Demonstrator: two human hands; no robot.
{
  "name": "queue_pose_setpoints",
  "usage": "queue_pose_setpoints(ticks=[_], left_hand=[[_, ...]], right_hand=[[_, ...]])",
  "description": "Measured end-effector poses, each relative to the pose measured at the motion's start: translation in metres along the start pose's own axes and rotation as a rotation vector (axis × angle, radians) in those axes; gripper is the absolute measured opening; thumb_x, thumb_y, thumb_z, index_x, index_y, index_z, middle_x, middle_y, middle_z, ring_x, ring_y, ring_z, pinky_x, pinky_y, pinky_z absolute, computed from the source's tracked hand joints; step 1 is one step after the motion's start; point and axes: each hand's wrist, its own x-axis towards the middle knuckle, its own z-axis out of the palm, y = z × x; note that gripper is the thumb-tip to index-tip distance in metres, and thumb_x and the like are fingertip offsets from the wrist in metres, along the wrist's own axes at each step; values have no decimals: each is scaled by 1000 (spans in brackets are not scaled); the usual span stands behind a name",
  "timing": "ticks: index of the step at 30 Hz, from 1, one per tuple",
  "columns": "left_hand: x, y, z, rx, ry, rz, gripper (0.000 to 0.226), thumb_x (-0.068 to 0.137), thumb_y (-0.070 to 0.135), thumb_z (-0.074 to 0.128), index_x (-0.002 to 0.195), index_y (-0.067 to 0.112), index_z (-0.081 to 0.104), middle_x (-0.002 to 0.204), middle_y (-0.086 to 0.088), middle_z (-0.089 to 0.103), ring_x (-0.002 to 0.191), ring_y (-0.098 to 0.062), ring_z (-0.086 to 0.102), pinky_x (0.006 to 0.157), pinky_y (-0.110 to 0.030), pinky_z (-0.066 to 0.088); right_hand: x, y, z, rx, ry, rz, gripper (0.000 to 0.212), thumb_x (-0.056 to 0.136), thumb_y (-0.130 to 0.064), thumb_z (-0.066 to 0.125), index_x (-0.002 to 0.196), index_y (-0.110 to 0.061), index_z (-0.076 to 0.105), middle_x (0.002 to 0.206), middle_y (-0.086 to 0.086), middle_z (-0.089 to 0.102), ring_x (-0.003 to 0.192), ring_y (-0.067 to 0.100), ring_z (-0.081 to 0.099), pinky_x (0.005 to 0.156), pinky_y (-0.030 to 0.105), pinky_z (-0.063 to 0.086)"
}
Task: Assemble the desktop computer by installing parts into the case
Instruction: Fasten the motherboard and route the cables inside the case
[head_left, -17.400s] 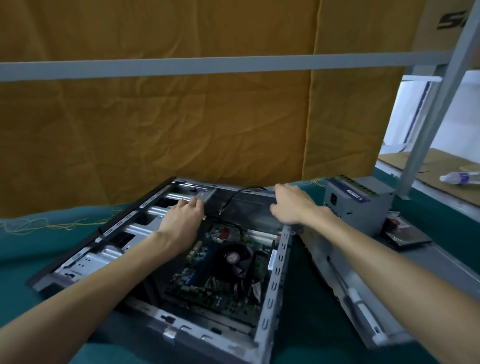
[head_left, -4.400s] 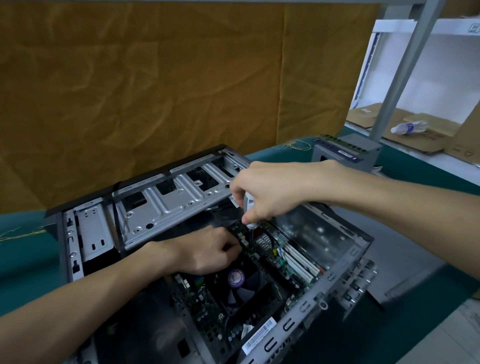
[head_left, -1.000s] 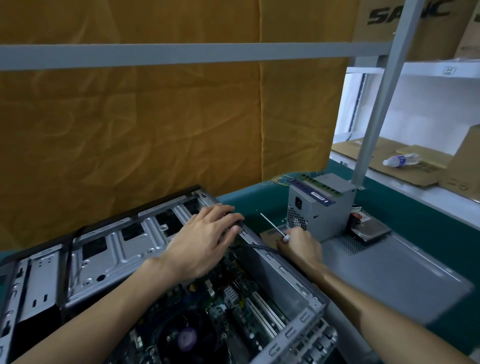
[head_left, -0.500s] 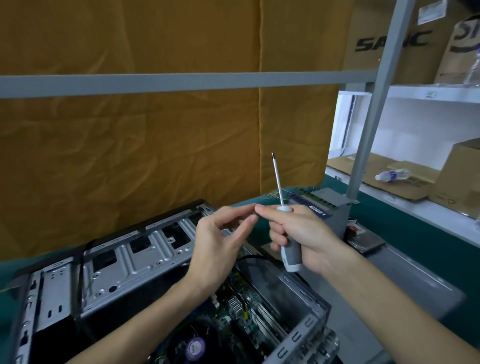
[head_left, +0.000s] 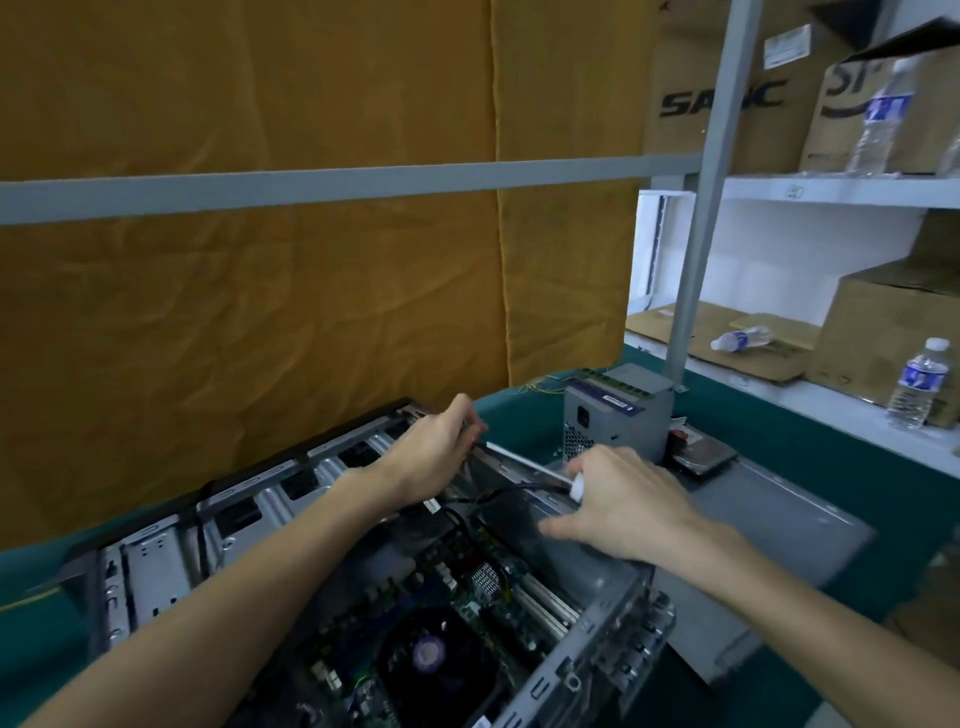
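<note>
Gripping the screwdriver (head_left: 540, 472) in my right hand (head_left: 621, 506), I have brought it down from half a second ago, when its shaft stood upright in front of me; now the shaft lies nearly level, its tip pointing left toward my left hand (head_left: 434, 454). My left fingers are curled at the far top edge of the case (head_left: 582, 639), pinching the shaft near its tip. My right wrist hovers over the case's right wall. Inside the open case the motherboard (head_left: 457, 603) and its fan (head_left: 428, 652) lie below my forearms. Just beyond my right hand the power supply (head_left: 615, 410) stands on the side panel (head_left: 769, 514), with a hard drive (head_left: 704, 454) beside it
</note>
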Motion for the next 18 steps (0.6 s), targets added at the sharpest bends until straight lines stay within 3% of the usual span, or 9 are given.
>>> queue_pose_setpoints(ticks=[6, 9, 13, 16, 18], left_hand=[[11, -18, 7, 169, -41, 85, 14, 109, 28, 34, 97, 24, 37, 78, -1, 58, 70, -22, 53, 66, -32, 31], [7, -24, -1, 181, -33, 103, 15, 109, 29, 35, 95, 25, 36, 73, 2, 54, 63, -17, 49, 57, -31, 28], [-10, -43, -13, 208, 26, 59, 15, 109, 27, 38, 95, 24, 35, 72, 6, 51, 63, -16, 46, 65, -36, 25], [-32, -60, -26, 242, 88, -22, 15, 110, 26, 36, 96, 23, 35, 74, 9, 49, 69, -20, 44, 71, -39, 26], [-49, -70, -35, 253, 125, -100, 15, 110, 26, 33, 95, 23, 35, 76, 8, 51, 73, -19, 45, 77, -41, 30]], right_hand=[[-8, 2, 2, -208, 85, -163, 26, 90, -48, 72, 93, -23, 73, 77, -2, 69, 67, 24, 67, 57, 33, 52], [-7, 5, 9, -280, 165, -258, 40, 95, -57, 59, 125, -32, 69, 94, -2, 75, 87, 24, 72, 65, 32, 49], [11, -5, 18, -313, 209, -363, 49, 96, -64, 52, 132, -33, 65, 105, -1, 76, 98, 26, 71, 73, 36, 48], [35, -21, 25, -330, 194, -431, 55, 96, -68, 50, 136, -32, 63, 114, 0, 75, 106, 28, 69, 72, 36, 41], [51, -31, 30, -355, 198, -484, 57, 94, -72, 48, 133, -33, 65, 111, -1, 76, 103, 27, 69, 69, 36, 38]])
